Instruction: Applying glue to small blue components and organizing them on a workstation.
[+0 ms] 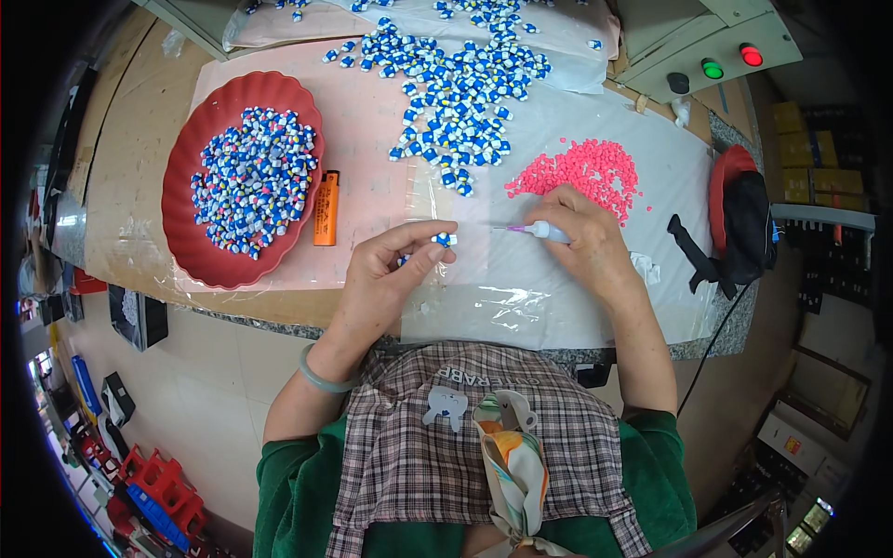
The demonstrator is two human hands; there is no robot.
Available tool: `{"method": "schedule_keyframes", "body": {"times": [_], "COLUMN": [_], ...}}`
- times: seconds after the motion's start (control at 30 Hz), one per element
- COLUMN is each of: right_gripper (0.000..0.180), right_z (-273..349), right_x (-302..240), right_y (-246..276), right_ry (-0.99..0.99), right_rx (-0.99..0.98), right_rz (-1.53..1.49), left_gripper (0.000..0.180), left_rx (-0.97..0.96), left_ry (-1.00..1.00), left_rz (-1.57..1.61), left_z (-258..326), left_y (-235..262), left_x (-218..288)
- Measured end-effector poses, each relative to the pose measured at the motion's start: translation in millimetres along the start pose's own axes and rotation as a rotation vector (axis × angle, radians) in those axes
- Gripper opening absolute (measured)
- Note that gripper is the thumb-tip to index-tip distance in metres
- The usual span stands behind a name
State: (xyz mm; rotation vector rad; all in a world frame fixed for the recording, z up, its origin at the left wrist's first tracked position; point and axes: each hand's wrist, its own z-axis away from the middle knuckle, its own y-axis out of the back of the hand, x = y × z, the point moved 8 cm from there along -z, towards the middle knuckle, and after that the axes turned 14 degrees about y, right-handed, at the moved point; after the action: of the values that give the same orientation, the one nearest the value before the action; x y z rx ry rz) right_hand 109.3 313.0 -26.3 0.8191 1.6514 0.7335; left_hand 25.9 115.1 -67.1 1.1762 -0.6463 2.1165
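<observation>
Between the thumb and fingers of my left hand [395, 267] is a small blue and white figurine [444, 240]; another blue bit shows lower in the palm. My right hand [586, 237] grips a small glue bottle [547, 231] with a purple collar and a thin needle tip. The needle points left toward the figurine, with a gap between them. Just beyond my right hand lies a heap of tiny pink pieces [586, 172]. Many loose blue and white figurines [456, 102] spread over the sheet at the far middle.
At the left stands a red scalloped tray [177, 209] full of finished-looking figurines with pink bits. An orange lighter [326, 209] lies beside it. A metal box with a green and a red light [751, 55] is at the far right, above a black cloth item [749, 228].
</observation>
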Motion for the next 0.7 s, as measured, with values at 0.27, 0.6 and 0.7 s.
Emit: {"method": "schedule_keyframes", "body": {"times": [0.27, 0.6, 0.7], "right_gripper": [0.029, 0.022, 0.018], "right_z": [-6, 2, 11], "right_x": [-1, -3, 2], "right_y": [-2, -5, -9], "right_ry": [0.032, 0.006, -0.044], "right_rx": [-0.215, -0.151, -0.035], "right_rz": [0.080, 0.037, -0.200], "left_gripper": [0.027, 0.025, 0.024], "left_rx": [0.046, 0.041, 0.004], "left_ry": [-0.004, 0.017, 0.002], "left_rz": [0.055, 0.089, 0.003], "left_z": [2, 0, 0], "left_y": [13, 15, 1], "left_x": [5, -4, 0]}}
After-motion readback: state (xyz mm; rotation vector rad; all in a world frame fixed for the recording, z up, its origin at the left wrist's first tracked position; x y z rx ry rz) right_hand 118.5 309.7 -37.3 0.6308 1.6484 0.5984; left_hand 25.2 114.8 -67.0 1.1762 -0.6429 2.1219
